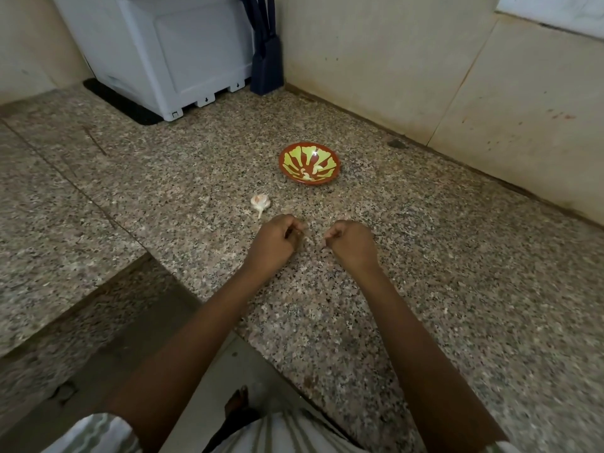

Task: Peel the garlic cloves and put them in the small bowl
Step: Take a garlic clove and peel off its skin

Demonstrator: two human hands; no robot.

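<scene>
A small red bowl with a yellow-green pattern stands on the granite counter, with two pale peeled cloves inside it. A partly broken garlic bulb lies on the counter to the bowl's front left. My left hand hovers just in front of the bulb with its fingers curled and pinched together. My right hand is a short gap to the right, its fingers also curled inward. The curled fingers hide whether either hand holds a clove or a piece of skin.
A white appliance on a black mat and a dark knife block stand at the back by the wall. Tiled walls close off the back and right. The granite counter steps down at the front left.
</scene>
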